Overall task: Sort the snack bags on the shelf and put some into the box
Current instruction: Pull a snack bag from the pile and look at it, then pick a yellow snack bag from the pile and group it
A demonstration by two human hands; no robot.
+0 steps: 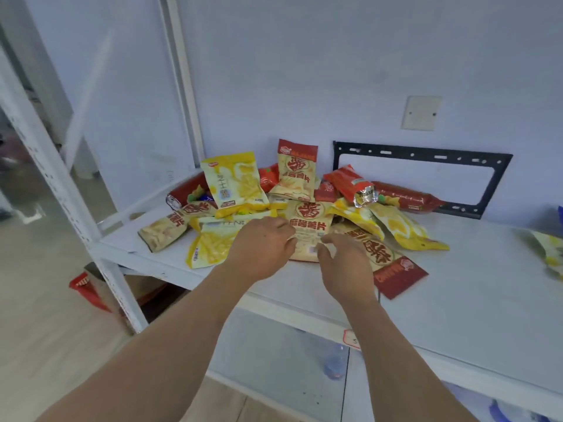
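Note:
A heap of snack bags lies on the white shelf against the wall. It holds yellow bags, beige chip bags with red characters and red bags. In the middle of the heap lies one beige chip bag. My left hand has its fingers curled onto that bag's near left edge and pinches it. My right hand hovers at the bag's near right corner with thumb and fingers loosely spread, over another beige bag with a red end. No box is clearly in view.
A lone yellow bag lies at the shelf's far right. A black metal bracket leans on the wall behind the heap. The white shelf post stands at left. Below are a red basket and a water bottle.

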